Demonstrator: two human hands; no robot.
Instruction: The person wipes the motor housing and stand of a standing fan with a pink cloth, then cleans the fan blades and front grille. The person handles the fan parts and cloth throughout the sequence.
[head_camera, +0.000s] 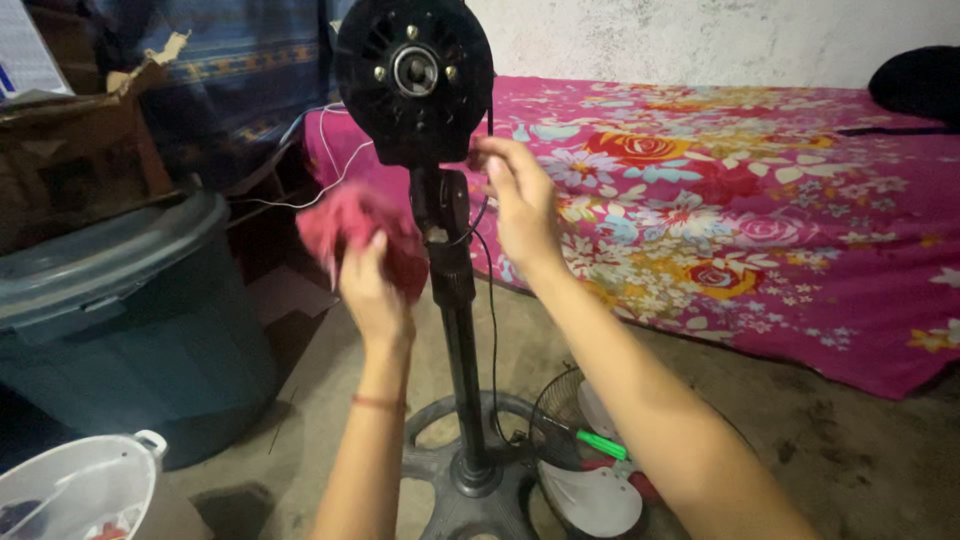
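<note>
A pink cloth (355, 232) is bunched in the clenched left hand (372, 290), just beside the fan pole (455, 300). The black motor housing (413, 75) is steadied at its lower edge by the right hand (520, 205), fingers pinched on it.

Left hand (368, 285) clutching pink rag (352, 228), right hand (518, 195) touching black fan motor (414, 78)

A rough whitish plaster wall (720, 35) rises behind a low bed covered with a magenta floral sheet (760, 210), while a dusty bare concrete floor (820, 450) spreads below, with a dark teal lidded plastic bin (130, 320) at left.
</note>
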